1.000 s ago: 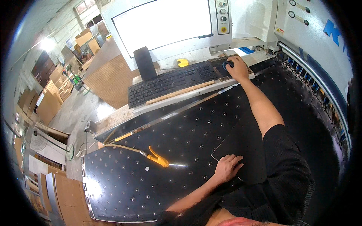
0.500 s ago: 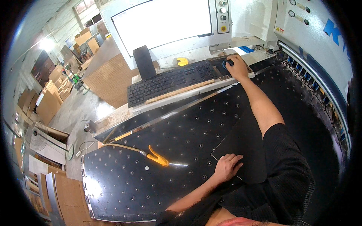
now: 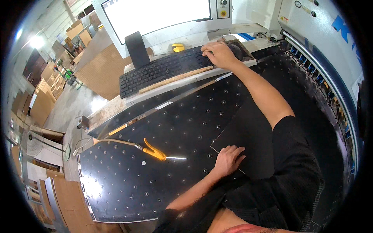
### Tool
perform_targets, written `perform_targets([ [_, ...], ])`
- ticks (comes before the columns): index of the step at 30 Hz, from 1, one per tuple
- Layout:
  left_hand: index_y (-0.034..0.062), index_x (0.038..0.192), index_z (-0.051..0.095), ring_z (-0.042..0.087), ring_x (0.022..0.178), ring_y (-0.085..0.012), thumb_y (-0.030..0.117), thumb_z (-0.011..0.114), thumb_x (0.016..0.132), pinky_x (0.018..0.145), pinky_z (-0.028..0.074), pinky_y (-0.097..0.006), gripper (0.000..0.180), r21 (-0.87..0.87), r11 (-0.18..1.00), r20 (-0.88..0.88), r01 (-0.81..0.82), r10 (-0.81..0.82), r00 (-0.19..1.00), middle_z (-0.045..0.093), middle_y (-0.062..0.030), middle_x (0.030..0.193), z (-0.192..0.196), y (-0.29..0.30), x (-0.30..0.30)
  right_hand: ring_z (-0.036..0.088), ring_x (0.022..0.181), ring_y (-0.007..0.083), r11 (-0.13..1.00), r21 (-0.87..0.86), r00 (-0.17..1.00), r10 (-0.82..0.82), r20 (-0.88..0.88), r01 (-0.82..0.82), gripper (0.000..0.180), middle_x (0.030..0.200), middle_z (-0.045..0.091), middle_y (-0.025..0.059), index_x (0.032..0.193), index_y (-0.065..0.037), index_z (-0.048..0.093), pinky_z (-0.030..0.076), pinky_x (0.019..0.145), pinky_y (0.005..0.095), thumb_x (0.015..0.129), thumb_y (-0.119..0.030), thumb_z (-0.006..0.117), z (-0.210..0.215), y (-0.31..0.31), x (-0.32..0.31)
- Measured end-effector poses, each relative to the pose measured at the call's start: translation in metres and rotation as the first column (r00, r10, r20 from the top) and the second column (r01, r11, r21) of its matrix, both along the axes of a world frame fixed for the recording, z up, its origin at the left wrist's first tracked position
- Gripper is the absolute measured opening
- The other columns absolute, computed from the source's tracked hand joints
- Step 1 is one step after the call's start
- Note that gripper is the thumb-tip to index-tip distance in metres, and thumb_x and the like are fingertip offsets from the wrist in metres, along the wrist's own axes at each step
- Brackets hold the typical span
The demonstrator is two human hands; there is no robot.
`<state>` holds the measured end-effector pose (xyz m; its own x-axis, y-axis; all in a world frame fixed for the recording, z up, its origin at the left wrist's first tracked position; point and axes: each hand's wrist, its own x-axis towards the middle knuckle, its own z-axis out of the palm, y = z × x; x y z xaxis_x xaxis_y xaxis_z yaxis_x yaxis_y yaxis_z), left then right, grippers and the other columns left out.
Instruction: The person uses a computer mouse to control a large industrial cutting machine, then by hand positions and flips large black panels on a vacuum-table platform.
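Observation:
My right hand (image 3: 218,53) reaches far forward and rests on the right end of a black keyboard (image 3: 163,70), fingers spread over the keys. My left hand (image 3: 228,159) lies flat, palm down, on the near corner of a thin dark sheet (image 3: 248,136) that sits on the black perforated machine table (image 3: 163,128). A black mouse (image 3: 235,49) lies just right of my right hand. Above the keyboard glows a large white monitor (image 3: 155,13).
A yellow-handled air blow gun (image 3: 154,152) with its hose lies on the table left of my left hand. A wooden stick (image 3: 175,79) runs along the keyboard's front edge. A small yellow object (image 3: 178,47) sits behind the keyboard. Cardboard stacks (image 3: 42,97) stand at the left.
My right hand has left the mouse and moved left onto the keyboard. My left hand stays flat on the sheet's corner.

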<state>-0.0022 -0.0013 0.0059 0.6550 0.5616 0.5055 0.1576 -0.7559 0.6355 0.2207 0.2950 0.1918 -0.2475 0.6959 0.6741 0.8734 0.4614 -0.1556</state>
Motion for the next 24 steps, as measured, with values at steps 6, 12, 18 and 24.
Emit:
perform_targets([
  [6,0.0085,0.122,0.071,0.067,0.093,-0.0295,0.021,0.081,0.090,0.079,0.052,-0.042,0.035,-0.019,1.000,-0.018,0.004,-0.004,1.000,0.068,-0.0088,0.100,-0.003,0.000,0.000,0.075,0.098,0.0307,0.998,-0.057,1.000,0.006,0.009,-0.006,0.017,0.099,0.079,0.0092,0.105,-0.005,0.073,0.055,0.092,0.0456,0.099,-0.013,0.060,0.004,0.005,-0.007],
  [12,0.0089,0.122,0.071,0.067,0.094,-0.0304,0.022,0.081,0.091,0.080,0.053,-0.043,0.035,-0.021,1.000,-0.037,0.005,-0.006,0.999,0.069,-0.0090,0.103,-0.007,-0.002,0.001,0.074,0.103,0.0340,0.984,-0.177,0.986,0.001,-0.167,-0.031,0.019,0.106,0.079,0.0127,0.108,-0.009,0.077,0.056,0.096,0.0477,0.096,-0.018,0.066,-0.008,-0.011,0.010],
  [18,0.0103,0.122,0.073,0.069,0.096,-0.0345,0.022,0.081,0.089,0.082,0.055,-0.046,0.036,-0.057,0.998,-0.046,0.008,-0.011,0.999,0.070,-0.0116,0.101,-0.005,0.000,0.002,0.067,0.120,0.0348,0.898,0.152,0.909,-0.395,-0.134,0.413,0.025,0.122,0.075,0.0101,0.116,-0.014,0.077,0.052,0.105,0.0441,0.091,-0.019,0.074,-0.024,-0.002,0.069],
  [24,0.0106,0.123,0.073,0.069,0.097,-0.0369,0.024,0.082,0.089,0.083,0.056,-0.047,0.038,-0.067,0.998,-0.043,0.019,-0.022,0.999,0.071,-0.0133,0.102,-0.002,-0.001,0.002,0.063,0.125,0.0376,0.904,-0.035,0.881,-0.423,-0.212,0.425,0.033,0.130,0.068,0.0164,0.122,-0.012,0.075,0.049,0.110,0.0461,0.090,-0.020,0.075,-0.048,0.008,0.093],
])
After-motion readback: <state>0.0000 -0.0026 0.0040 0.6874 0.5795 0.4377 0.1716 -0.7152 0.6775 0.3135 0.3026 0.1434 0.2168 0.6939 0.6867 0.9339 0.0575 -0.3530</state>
